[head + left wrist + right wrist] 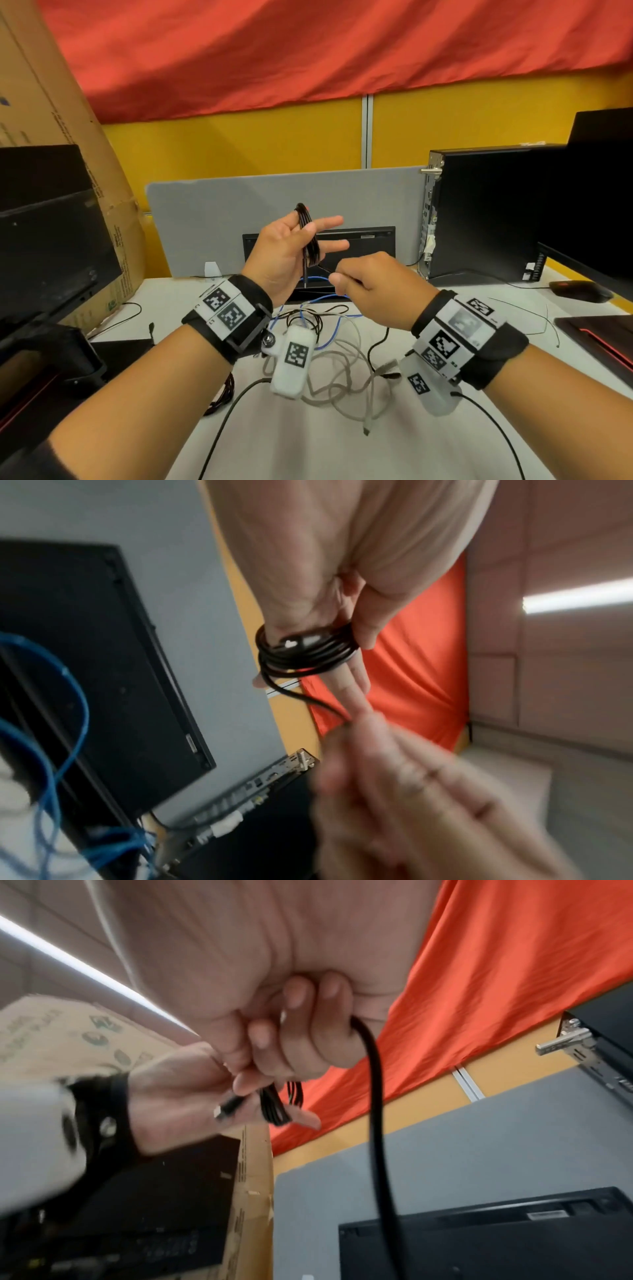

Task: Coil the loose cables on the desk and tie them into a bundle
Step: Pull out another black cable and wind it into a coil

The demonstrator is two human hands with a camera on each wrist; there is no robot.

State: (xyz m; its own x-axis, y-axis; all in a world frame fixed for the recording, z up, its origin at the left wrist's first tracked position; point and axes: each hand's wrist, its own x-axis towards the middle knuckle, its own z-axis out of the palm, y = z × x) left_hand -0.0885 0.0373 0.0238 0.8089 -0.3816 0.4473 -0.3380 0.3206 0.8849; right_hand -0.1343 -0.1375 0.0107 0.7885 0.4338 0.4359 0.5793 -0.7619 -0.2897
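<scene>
My left hand [284, 250] is raised above the desk with a black cable coil [308, 236] looped around its straight fingers. In the left wrist view the thumb presses the coil [308, 653] against the fingers. The cable's plug [305, 275] hangs down by the palm. My right hand [373, 284], just right of the left, is a fist that grips the same cable's free length [375, 1096]. On the white desk [308, 445] below lie loose cables: a blue cable [337, 329], a grey cable [346, 377] and a thin black cable [371, 346].
A black PC tower [496, 212] and a monitor [599, 192] stand at the right, with a mouse [579, 289] and laptop [599, 339]. A grey divider [222, 212] backs the desk. A cardboard box [51, 137] and a black screen [44, 222] stand left.
</scene>
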